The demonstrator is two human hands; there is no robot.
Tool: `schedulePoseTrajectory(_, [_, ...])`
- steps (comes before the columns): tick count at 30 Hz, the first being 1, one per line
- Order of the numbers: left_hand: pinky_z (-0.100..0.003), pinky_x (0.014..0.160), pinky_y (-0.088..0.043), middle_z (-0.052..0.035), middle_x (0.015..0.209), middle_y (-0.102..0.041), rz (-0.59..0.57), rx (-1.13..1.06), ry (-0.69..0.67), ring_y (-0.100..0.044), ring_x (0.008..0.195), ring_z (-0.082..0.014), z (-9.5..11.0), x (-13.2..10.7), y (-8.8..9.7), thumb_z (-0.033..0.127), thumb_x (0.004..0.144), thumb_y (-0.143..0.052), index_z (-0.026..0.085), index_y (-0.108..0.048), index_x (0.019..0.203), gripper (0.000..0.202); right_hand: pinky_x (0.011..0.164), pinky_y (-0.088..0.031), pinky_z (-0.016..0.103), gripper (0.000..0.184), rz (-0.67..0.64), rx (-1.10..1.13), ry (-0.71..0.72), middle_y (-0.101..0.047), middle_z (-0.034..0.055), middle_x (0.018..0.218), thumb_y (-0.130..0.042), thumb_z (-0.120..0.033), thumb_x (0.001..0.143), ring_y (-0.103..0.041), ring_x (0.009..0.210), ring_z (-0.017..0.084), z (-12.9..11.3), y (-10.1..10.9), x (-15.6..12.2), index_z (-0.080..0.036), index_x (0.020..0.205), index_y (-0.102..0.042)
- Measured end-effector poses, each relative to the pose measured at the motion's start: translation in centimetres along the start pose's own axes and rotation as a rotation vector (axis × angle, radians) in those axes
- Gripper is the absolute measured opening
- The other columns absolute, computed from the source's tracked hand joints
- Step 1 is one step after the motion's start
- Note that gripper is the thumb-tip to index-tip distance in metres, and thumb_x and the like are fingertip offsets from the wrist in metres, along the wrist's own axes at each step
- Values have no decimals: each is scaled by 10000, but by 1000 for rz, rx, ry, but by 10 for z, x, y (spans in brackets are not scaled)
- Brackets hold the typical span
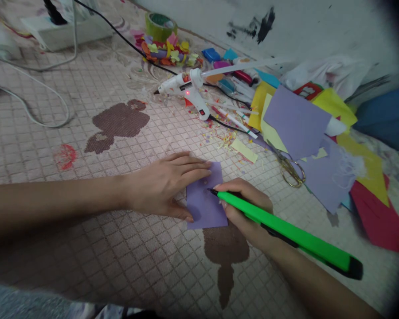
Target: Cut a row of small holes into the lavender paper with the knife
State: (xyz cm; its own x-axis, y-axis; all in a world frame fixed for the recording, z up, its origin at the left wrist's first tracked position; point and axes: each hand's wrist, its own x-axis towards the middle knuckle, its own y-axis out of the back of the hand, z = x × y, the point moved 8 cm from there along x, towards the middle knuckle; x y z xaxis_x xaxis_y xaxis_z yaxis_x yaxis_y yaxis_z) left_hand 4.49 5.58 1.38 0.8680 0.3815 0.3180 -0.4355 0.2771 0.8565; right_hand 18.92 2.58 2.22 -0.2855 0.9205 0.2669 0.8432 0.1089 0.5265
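The left hand lies open and flat, its fingers spread to pin the small purple paper to the woven floor mat — a steady, even hold. The right hand grips a green craft knife pen-style, its dark tip resting on the paper.

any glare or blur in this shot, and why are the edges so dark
In the head view, a dark vignette swallows the right edge and corners, and the wide lens curves the scene. Light is dim and soft without harsh glare, the left hand and right hand cast faint shadows, and the green craft knife stays fairly sharp.
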Motion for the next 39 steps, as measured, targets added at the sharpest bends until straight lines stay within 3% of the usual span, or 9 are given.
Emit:
schedulePoseTrajectory(4, [-523, 1142, -362, -203, 1458, -511, -1, 3, 11, -511, 1329, -338, -1, 0, -1, 625, 810, -689, 128, -454, 1394, 802, 748, -526, 259, 236, -29, 11, 21, -710, 1, 922, -609, -103, 836, -659, 847, 133, -3, -2, 2, -215, 1023, -698])
schedulePoseTrajectory(9, [-516, 1129, -374, -211, 1451, -515, -6, 25, -3, -525, 1313, -339, -2, 1, -1, 664, 839, -627, 101, -444, 1404, 819, 752, -531, 248, 229, 95, 41, 12, -710, -18, 931, -615, -110, 845, -655, 840, 120, 1, 9, -3, -240, 1016, -693])
schedulePoseTrajectory(15, [-522, 1100, -390, -223, 1431, -530, 2, 55, -55, -537, 1287, -349, 2, -1, 1, 666, 888, -554, 91, -451, 1401, 777, 728, -545, 269, 201, 115, 46, -21, -715, -19, 932, -617, -161, 863, -656, 828, 134, 4, 14, -8, -261, 1020, -692])
schedulePoseTrajectory(20, [-476, 1033, -449, -179, 1344, -606, 55, -10, -38, -580, 1217, -293, -10, 6, 6, 375, 1002, -478, 126, -508, 1340, 420, 685, -546, 323, 171, 270, 98, -58, -714, 11, 907, -624, -194, 849, -660, 811, 180, 16, 23, -13, -261, 979, -713])
schedulePoseTrajectory(23, [-404, 974, -489, -148, 1208, -658, 100, -88, -14, -612, 1113, -241, -21, 18, 13, 230, 985, -454, 151, -595, 1215, 281, 631, -538, 334, 170, 337, 194, -103, -711, 26, 881, -634, -225, 829, -650, 746, 187, 29, 25, -18, -247, 981, -708])
schedulePoseTrajectory(25, [-372, 962, -495, -148, 1161, -661, 88, -141, -52, -610, 1083, -223, -22, 29, 13, 196, 976, -441, 144, -621, 1165, 266, 587, -525, 322, 178, 323, 247, -130, -712, 30, 874, -626, -235, 833, -636, 691, 175, 36, 24, -19, -239, 995, -700])
schedulePoseTrajectory(30, [-375, 1014, -442, -113, 1183, -664, -112, -80, -231, -568, 1119, -234, -11, 56, -4, 149, 942, -445, 182, -659, 1096, 265, 532, -490, 291, 173, 286, 274, -106, -697, 18, 850, -615, -245, 847, -592, 604, 143, 35, 20, -20, -242, 1001, -694])
schedulePoseTrajectory(35, [-365, 915, -460, -116, 1044, -646, -126, -44, -238, -564, 1008, -238, -9, 67, -8, 188, 924, -502, 181, -670, 1021, 193, 546, -496, 286, 156, 235, 220, -41, -700, 19, 899, -626, -230, 849, -606, 628, 139, 23, 17, -16, -239, 986, -700])
schedulePoseTrajectory(39, [-359, 884, -452, -121, 1005, -628, -125, -5, -222, -554, 967, -238, -10, 60, -2, 207, 917, -530, 155, -653, 921, 133, 584, -516, 293, 158, 166, 145, -36, -691, 8, 866, -614, -200, 863, -627, 666, 145, 11, 15, -13, -242, 982, -710])
